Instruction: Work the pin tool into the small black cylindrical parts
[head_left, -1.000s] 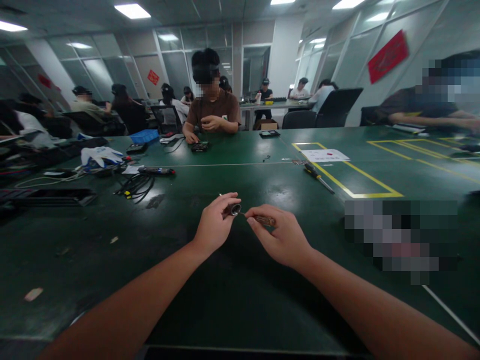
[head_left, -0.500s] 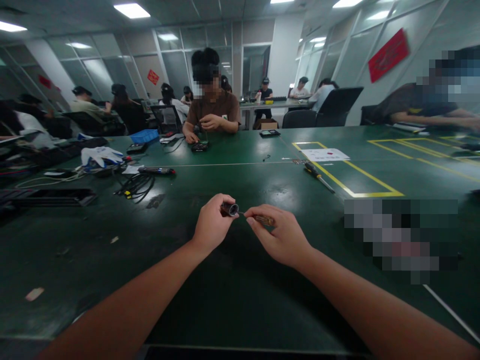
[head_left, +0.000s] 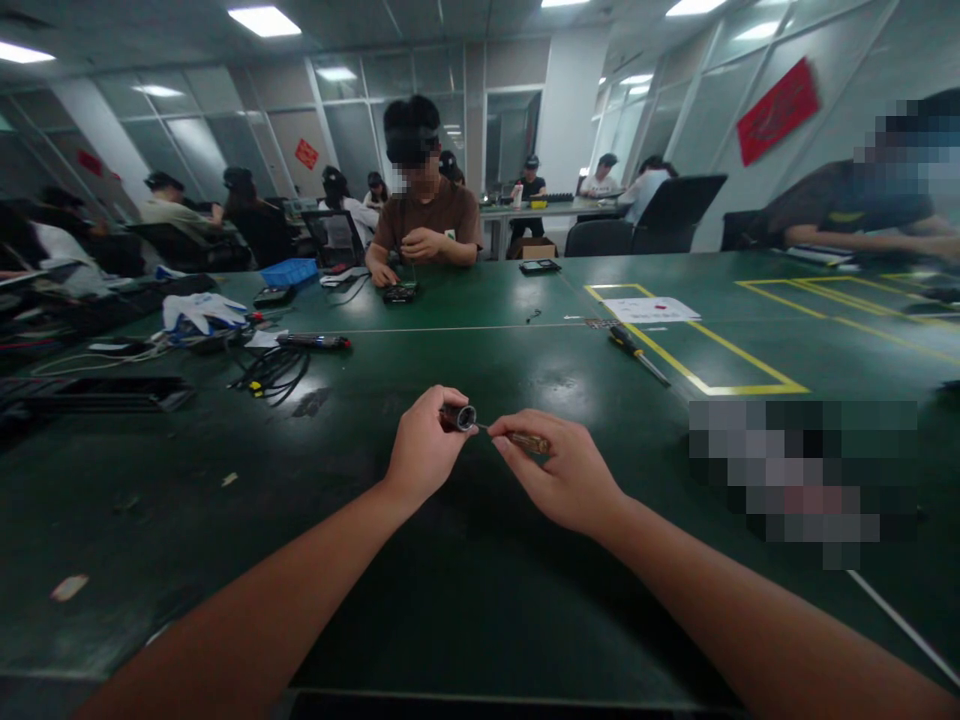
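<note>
My left hand point(head_left: 424, 447) is closed around a short dark cylinder point(head_left: 458, 418), whose round open end faces right toward my other hand. Between the fingers of my right hand point(head_left: 562, 470) is a small screwdriver point(head_left: 529, 441) with an amber-coloured handle. Its thin shaft points left and its tip is at the rim of the cylinder; whether it touches I cannot tell. Both hands are over the green table point(head_left: 465, 590), near the middle of the view. Most of the cylinder's body is hidden by my left fingers.
Ahead right lies a yellow-and-black screwdriver point(head_left: 637, 354) beside a white paper sheet point(head_left: 651, 310). Toward the left are coiled black cables point(head_left: 270, 372), a dark pen-shaped tool point(head_left: 313, 342), white gloves point(head_left: 202, 313) and a blue tray point(head_left: 289, 272). A person point(head_left: 427, 215) works across the table.
My hands, the cylinder and the small screwdriver stay almost in place. At the far right, the other person's head has shifted slightly to the right.
</note>
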